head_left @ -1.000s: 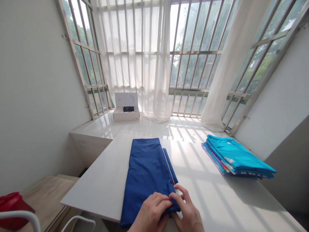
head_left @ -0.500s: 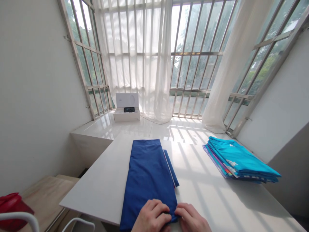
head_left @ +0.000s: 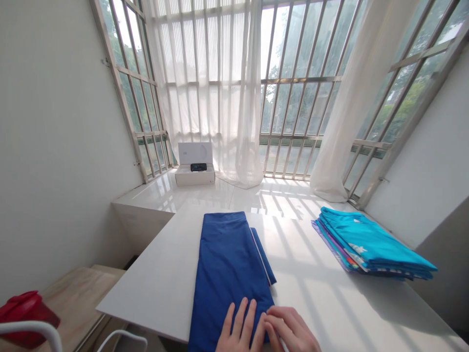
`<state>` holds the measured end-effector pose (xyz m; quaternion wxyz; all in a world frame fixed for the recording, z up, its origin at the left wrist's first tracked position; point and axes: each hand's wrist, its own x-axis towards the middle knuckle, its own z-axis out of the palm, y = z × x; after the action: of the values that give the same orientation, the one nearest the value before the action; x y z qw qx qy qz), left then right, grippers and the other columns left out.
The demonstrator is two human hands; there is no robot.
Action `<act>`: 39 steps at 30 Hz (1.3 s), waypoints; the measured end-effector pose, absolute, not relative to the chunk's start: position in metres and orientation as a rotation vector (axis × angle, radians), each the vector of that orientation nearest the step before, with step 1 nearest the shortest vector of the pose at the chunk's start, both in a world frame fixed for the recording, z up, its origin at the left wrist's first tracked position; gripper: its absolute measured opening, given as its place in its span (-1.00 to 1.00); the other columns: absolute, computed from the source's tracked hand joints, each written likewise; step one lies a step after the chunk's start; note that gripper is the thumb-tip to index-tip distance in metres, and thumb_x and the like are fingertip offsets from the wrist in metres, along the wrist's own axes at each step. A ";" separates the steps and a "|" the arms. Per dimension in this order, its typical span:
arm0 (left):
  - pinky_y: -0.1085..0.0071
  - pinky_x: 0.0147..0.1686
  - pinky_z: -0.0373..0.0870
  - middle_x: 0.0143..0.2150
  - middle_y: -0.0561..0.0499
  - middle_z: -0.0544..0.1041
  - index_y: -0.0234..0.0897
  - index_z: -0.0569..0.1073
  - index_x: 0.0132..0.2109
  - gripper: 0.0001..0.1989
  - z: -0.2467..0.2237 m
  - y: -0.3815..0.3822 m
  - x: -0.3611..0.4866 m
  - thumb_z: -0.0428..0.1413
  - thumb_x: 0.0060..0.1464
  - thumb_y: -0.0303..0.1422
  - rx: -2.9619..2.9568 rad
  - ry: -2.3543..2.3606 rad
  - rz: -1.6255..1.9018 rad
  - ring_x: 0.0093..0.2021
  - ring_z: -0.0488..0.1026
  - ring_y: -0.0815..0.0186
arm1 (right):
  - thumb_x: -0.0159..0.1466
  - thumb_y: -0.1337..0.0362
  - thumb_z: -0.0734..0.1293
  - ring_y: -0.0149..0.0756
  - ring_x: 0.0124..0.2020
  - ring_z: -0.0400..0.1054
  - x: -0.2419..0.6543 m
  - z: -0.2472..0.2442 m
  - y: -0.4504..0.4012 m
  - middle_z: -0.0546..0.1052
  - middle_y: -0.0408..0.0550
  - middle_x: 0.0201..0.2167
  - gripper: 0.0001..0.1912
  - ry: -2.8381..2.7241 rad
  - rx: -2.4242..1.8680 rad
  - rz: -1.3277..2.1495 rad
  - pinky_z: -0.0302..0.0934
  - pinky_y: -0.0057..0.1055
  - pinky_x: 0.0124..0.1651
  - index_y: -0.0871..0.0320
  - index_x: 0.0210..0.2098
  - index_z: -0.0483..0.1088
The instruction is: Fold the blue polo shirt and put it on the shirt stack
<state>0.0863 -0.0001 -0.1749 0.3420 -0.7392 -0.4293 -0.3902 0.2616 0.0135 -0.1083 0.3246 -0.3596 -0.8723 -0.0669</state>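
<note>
A dark blue folded garment (head_left: 229, 264) lies lengthwise on the white table, running from the table's far part to the near edge. A narrow blue flap with a white edge, perhaps a sleeve, sticks out on its right. My left hand (head_left: 240, 330) rests on the near end of the cloth, palm down with the fingers spread. Right beside it, my right hand (head_left: 291, 330) has its fingers curled together at the garment's near right edge, close to the left index finger. The fingertips partly hide the fabric there.
A stack of folded clothes (head_left: 377, 247), bright blue on top, lies at the table's right. An open white box (head_left: 195, 177) with a black device stands on the ledge by the barred window. A red object (head_left: 27, 318) and white curved bars (head_left: 40, 328) are at lower left.
My left hand has gone from curled fingers gripping the cloth to spread fingers lying flat on it. My right hand stays at the right edge. The view has shifted slightly.
</note>
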 end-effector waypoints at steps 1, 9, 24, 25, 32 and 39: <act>0.11 0.35 0.12 -0.01 -0.06 0.63 -0.21 0.55 -0.01 -0.72 -0.181 0.001 0.092 -0.05 0.36 -0.34 -1.902 -1.108 -1.038 0.04 0.55 0.17 | 0.39 0.34 0.22 -0.28 -0.17 0.55 0.259 -0.109 0.015 0.63 0.01 -0.17 -0.80 -2.283 -0.894 -0.218 0.45 -0.45 -0.09 0.10 -0.11 0.48; 0.50 0.22 0.27 0.04 0.07 0.60 -0.15 0.49 0.15 -0.62 -0.145 -0.011 0.028 -0.15 0.40 -0.42 -2.218 -0.926 -0.763 0.05 0.51 0.38 | 0.44 0.07 0.16 -0.24 -0.02 0.53 0.264 -0.137 0.025 0.62 -0.05 0.02 -0.54 -2.334 -0.717 -0.656 0.44 -0.45 -0.05 0.21 0.16 0.40; 0.38 0.18 0.35 0.19 0.00 0.52 -0.22 0.45 0.21 -0.54 -0.122 -0.046 -0.041 -0.09 0.23 -0.48 -2.522 -1.017 -0.707 0.21 0.40 0.27 | 0.14 0.31 0.41 -0.11 -0.05 0.49 0.267 -0.105 -0.012 0.58 0.08 0.02 -0.42 -2.440 -0.902 -0.095 0.46 -0.27 0.00 0.18 0.17 0.38; 0.31 0.20 0.34 0.22 -0.03 0.49 -0.21 0.45 0.20 -0.51 -0.118 -0.050 -0.041 -0.06 0.16 -0.50 -2.557 -1.080 -0.714 0.23 0.38 0.22 | 0.12 0.39 0.39 -0.12 -0.06 0.48 0.265 -0.102 -0.018 0.58 0.08 0.00 -0.45 -2.422 -0.952 -0.031 0.45 -0.26 0.02 0.17 0.13 0.40; 0.02 0.29 0.25 0.31 -0.06 0.38 -0.16 0.43 0.18 -0.35 -0.111 -0.066 -0.039 -0.04 -0.07 -0.65 -2.631 -1.335 -0.790 0.38 0.18 0.09 | 0.06 0.54 0.25 -0.11 0.08 0.39 0.266 -0.085 -0.030 0.56 0.05 0.00 -0.47 -2.459 -0.927 0.151 0.33 -0.10 0.20 0.15 0.01 0.44; 0.16 0.19 0.37 0.10 -0.07 0.56 -0.17 0.47 0.06 -0.55 -0.094 -0.055 -0.046 -0.04 0.07 -0.58 -2.804 -1.398 -1.019 0.18 0.44 0.17 | 0.10 0.50 0.23 -0.12 0.15 0.39 0.279 -0.075 -0.022 0.52 0.13 0.12 -0.48 -2.540 -0.923 0.251 0.27 -0.13 0.23 0.18 0.06 0.40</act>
<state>-0.0465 -0.0554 -0.0937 -0.0763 -0.8486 -0.4232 -0.3083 0.2792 -0.0216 -0.0750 0.2121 -0.3323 -0.9146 0.0905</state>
